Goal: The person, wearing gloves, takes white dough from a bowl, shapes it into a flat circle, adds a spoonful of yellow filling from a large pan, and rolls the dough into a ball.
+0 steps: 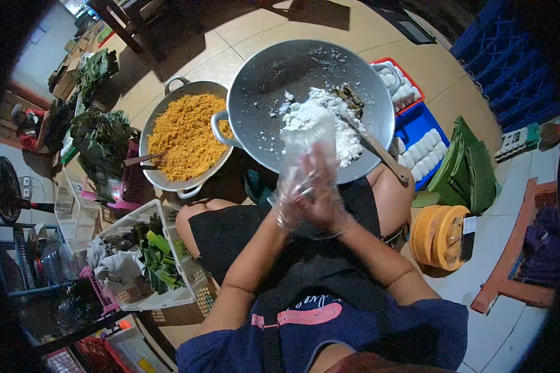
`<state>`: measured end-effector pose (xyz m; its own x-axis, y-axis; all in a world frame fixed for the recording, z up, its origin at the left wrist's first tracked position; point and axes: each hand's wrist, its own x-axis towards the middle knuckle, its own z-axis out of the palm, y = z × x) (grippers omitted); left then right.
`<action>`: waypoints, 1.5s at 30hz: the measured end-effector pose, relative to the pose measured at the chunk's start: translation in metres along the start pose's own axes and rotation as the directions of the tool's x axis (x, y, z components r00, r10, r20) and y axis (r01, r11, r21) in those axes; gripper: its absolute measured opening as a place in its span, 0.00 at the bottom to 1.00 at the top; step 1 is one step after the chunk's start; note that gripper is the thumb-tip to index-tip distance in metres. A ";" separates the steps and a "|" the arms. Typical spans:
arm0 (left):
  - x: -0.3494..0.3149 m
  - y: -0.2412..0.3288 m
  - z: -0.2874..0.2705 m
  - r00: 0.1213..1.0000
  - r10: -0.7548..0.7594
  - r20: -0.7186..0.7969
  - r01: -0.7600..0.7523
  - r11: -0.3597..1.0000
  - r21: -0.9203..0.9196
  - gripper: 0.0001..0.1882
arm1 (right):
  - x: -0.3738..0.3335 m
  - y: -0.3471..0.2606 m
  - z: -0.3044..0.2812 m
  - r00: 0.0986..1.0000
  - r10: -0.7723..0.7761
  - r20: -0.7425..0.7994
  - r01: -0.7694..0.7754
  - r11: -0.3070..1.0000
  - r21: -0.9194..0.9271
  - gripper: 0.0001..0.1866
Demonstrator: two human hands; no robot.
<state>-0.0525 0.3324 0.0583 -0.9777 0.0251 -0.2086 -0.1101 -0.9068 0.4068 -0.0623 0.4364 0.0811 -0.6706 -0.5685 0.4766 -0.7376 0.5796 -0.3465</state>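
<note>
My left hand (294, 198) and right hand (327, 200), in clear plastic gloves (311, 137), meet palm to palm at the frame's centre; I cannot tell whether they grasp anything. Straight up the frame from them, just beyond, the white crumbly mass (314, 109) sits in the big grey wok (261, 68). A wooden spoon (381, 154) slants from it over the lower-right rim, nearer my right hand. At centre left, a pan (168, 182) holds orange crumbs (186, 137); at right, a blue tray (410, 128) holds white pieces (422, 154).

Two hands (325, 186), two metal pans (264, 81)
</note>
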 end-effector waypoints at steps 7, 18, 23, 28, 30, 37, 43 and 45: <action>-0.014 0.014 0.023 0.995 -0.041 -0.087 0.048 0.995 0.084 0.32 | 0.009 0.035 -0.008 0.961 0.050 0.272 -0.249 0.584 0.773 0.34; 0.000 0.023 0.001 0.969 0.092 -0.230 0.039 0.861 0.507 0.27 | 0.018 0.050 -0.013 0.932 -0.067 0.356 -0.184 0.759 0.625 0.39; -0.009 0.022 0.037 0.992 0.026 -0.124 -0.006 0.988 0.154 0.34 | -0.001 0.026 0.015 0.995 -0.082 0.051 0.049 0.885 0.464 0.39; -0.003 0.022 0.001 0.986 -0.096 -0.137 0.066 0.976 -0.207 0.35 | 0.005 0.024 0.006 0.944 0.013 0.331 -0.299 0.464 0.834 0.36; -0.005 0.024 -0.005 0.996 0.031 -0.082 -0.035 0.998 -0.054 0.33 | 0.018 0.026 -0.016 0.975 -0.024 0.222 -0.144 0.693 0.706 0.37; -0.017 0.012 -0.025 0.995 0.095 -0.009 -0.084 0.913 0.399 0.41 | 0.023 0.038 0.000 0.915 -0.321 0.247 0.223 0.908 0.353 0.42; -0.011 0.026 0.005 0.980 0.047 -0.191 -0.021 0.990 0.138 0.41 | 0.011 0.051 -0.002 0.936 0.074 0.344 -0.342 0.428 0.837 0.38; -0.003 0.014 0.011 0.996 0.010 -0.092 0.000 0.995 0.103 0.41 | -0.003 0.041 0.004 0.971 0.016 0.237 -0.180 0.699 0.692 0.34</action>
<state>-0.0527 0.3241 0.0744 -0.9582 -0.0226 -0.2851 -0.1275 -0.8586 0.4966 -0.0908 0.4599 0.0622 -0.6816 -0.6817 0.2659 -0.4494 0.1032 -0.8874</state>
